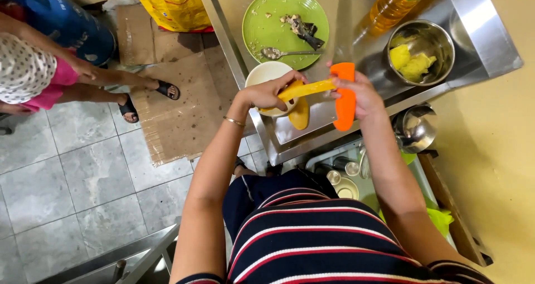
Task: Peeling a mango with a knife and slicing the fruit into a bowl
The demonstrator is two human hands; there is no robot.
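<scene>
Floor (67, 189): grey tiles, left half of the frame, partly under flattened cardboard (178, 117).
Counter (312, 128): steel, upper middle to upper right, bearing all the dishes.
Second person (33, 72): upper left, spotted top, pink shorts, black sandals on the cardboard.
Plate (278, 39): green, top centre, with scraps and a spoon (281, 53) lying on it.
Steel bowl (422, 51): upper right, holding yellow pieces.
Oil bottle (393, 3): top right, lying just above the steel bowl.
White bowl (266, 72): just below the plate, partly hidden by the left hand.
Left hand (270, 93): centre, fingers closed on a long yellow fruit (306, 89).
Right hand (362, 94): right of centre, clamped on an orange peeler (345, 100) that touches the fruit's right end.
Peel (300, 116): yellow strip, just below the fruit, on the counter.
</scene>
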